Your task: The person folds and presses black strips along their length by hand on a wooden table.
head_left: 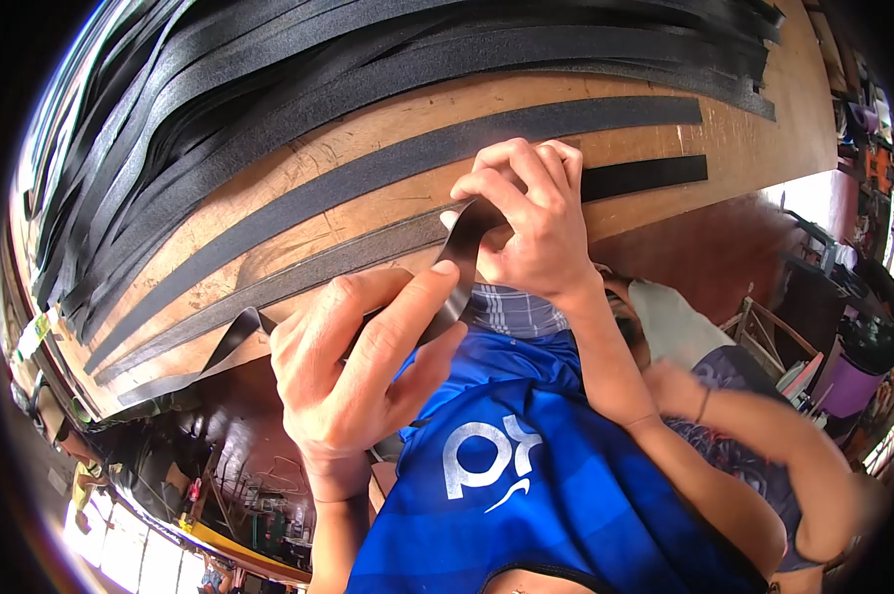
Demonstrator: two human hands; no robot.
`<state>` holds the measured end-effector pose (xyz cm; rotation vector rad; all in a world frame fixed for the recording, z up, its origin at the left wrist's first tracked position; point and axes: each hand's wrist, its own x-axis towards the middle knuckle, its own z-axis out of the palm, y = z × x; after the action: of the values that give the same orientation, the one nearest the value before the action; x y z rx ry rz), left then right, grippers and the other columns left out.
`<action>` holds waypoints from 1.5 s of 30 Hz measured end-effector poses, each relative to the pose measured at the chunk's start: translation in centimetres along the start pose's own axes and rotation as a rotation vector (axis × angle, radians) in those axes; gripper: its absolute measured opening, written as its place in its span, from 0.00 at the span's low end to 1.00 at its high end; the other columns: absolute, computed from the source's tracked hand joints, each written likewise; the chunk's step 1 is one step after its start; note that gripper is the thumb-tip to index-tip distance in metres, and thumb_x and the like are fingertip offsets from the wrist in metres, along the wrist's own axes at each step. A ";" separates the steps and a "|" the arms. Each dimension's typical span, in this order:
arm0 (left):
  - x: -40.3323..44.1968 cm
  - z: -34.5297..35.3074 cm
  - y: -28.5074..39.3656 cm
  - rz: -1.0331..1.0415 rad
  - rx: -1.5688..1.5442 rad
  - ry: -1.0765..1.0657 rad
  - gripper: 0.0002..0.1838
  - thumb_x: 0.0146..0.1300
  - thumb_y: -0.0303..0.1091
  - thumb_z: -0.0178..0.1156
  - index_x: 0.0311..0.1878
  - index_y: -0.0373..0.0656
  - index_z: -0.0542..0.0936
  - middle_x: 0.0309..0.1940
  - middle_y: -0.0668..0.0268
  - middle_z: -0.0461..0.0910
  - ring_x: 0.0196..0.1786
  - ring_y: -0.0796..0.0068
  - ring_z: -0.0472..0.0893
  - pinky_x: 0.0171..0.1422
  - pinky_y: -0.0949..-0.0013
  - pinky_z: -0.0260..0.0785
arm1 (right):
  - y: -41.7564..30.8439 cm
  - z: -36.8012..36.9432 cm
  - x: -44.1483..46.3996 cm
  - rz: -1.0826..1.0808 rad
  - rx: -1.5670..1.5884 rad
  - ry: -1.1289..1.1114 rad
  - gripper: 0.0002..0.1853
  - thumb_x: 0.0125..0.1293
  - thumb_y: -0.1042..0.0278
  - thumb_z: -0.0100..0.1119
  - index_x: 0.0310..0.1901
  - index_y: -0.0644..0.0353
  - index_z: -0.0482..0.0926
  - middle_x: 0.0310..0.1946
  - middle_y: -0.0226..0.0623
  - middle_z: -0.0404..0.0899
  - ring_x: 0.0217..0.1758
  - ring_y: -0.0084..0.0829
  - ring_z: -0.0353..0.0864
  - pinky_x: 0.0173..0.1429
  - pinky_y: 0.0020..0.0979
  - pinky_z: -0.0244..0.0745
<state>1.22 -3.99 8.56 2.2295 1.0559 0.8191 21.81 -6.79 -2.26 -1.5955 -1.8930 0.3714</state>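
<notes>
A long, thin black strip (pixel 461 259), smooth and glossy, bends upward between my two hands. My left hand (pixel 360 356) grips its lower stretch, with the fingertips laid along the strip. Higher up, my right hand (pixel 531 213) pinches the strip with curled fingers at the table edge. One end of black strip (pixel 650 178) lies on the table right of my right hand. Another part of the strip (pixel 241 332) curls off past my left hand. Two flat black strips, an upper one (pixel 407 156) and a lower one (pixel 318 259), rest on the wood beyond my hands.
A large pile of black strips (pixel 318 84) covers the far side of the wooden table (pixel 803 119). Another person's arm (pixel 763 436) is close on my right, blurred. A purple bin (pixel 850 388) and a wooden frame (pixel 763 337) stand farther right.
</notes>
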 end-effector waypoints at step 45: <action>-1.7 -2.9 -4.9 -0.187 0.324 -0.514 0.31 0.57 0.31 0.75 0.67 0.53 0.87 0.47 0.66 0.89 0.45 0.62 0.86 0.61 0.57 0.82 | 2.1 -3.6 -0.5 -0.024 0.214 -0.248 0.22 0.53 0.68 0.82 0.52 0.53 0.89 0.48 0.32 0.80 0.57 0.39 0.78 0.76 0.49 0.64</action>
<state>-4.03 -2.09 6.68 2.3650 1.1670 -0.0203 25.70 -7.43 -0.84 -1.4366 -1.9753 0.7649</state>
